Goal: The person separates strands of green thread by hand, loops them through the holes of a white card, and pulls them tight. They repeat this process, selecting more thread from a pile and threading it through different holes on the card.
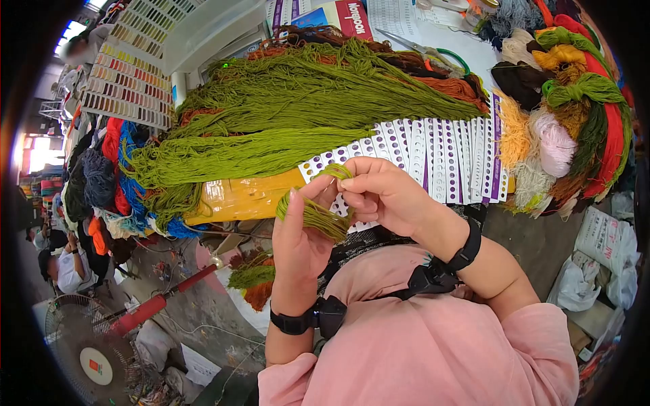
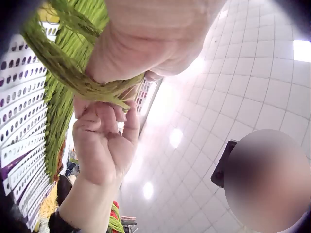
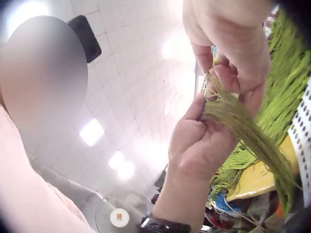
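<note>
A small bundle of olive-green thread [image 1: 318, 220] lies across the left hand [image 1: 301, 233], looped over its fingers, with the thumb upright beside it. Close against it, the right hand [image 1: 393, 196] pinches a green strand between thumb and forefinger near the left fingertips. In the left wrist view the bundle [image 2: 77, 80] crosses between both hands, and the right hand [image 2: 104, 141] has its fingers curled beneath the thread. The right wrist view shows the thread [image 3: 252, 138] hanging from the fingers of the left hand [image 3: 199, 141].
Long green thread [image 1: 325, 88] covers the table, over punched white cards [image 1: 440, 155] and a yellow-wrapped edge [image 1: 247, 196]. Scissors [image 1: 413, 44] lie at the back. Coloured skeins [image 1: 589, 108] fill the right side; a fan [image 1: 95, 352] stands at the lower left.
</note>
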A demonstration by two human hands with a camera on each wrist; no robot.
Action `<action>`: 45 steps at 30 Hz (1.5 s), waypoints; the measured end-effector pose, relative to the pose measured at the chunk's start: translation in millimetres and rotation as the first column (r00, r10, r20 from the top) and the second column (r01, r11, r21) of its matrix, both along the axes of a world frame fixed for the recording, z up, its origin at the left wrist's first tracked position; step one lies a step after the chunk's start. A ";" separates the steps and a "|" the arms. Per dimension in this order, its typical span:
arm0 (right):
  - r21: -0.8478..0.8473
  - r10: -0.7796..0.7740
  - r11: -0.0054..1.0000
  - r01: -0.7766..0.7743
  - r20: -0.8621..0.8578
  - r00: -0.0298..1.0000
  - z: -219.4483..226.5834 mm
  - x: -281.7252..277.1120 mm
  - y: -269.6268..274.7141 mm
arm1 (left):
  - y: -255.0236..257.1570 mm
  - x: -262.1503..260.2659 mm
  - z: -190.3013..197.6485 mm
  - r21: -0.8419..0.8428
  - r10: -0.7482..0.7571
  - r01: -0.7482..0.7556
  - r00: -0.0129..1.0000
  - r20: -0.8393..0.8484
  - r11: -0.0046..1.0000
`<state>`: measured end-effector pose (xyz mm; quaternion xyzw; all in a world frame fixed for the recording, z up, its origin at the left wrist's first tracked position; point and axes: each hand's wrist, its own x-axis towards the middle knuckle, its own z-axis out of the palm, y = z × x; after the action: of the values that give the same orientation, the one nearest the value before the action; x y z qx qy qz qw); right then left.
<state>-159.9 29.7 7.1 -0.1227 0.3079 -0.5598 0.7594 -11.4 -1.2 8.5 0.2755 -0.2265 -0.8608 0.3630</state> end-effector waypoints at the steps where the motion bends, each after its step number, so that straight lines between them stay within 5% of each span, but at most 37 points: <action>1: -0.010 0.027 1.000 -0.027 -0.024 0.999 -2.5 -0.4 0.3 | 0.5 -0.8 1.8 0.006 0.001 -0.001 1.000 -0.001 1.000; 8: 0.088 0.084 0.995 -0.056 -0.366 0.927 32.0 13.2 -1.5 | -1.0 -1.9 5.3 -0.050 -0.091 0.092 0.996 0.006 0.995; 17: 0.063 0.064 0.997 -0.046 -0.343 0.937 17.4 11.1 0.9 | -0.3 0.1 7.2 -0.035 -0.071 0.070 0.998 -0.001 0.997; 25: 0.002 0.081 0.997 -0.081 -0.031 0.996 -1.5 1.1 1.7 | 0.4 3.5 5.0 -0.019 -0.088 0.087 0.994 -0.057 0.996; 29: 0.041 0.092 0.996 -0.083 -0.344 0.934 19.3 11.4 2.4 | -0.1 2.1 2.5 -0.106 -0.122 0.123 0.992 0.019 0.987; 32: 0.020 0.099 0.995 -0.099 -0.402 0.910 24.9 14.8 2.4 | 2.1 -2.3 7.9 -0.121 -0.128 0.139 0.988 0.090 0.983; 45: 0.028 0.051 0.999 -0.044 -0.351 0.935 24.8 15.8 0.7 | 1.9 -0.7 8.3 -0.111 -0.123 0.126 0.992 0.034 0.986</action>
<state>-144.1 30.5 31.9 -0.2208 0.4409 -0.5073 0.7067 -12.1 0.7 16.8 0.2516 -0.2967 -0.8637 0.3205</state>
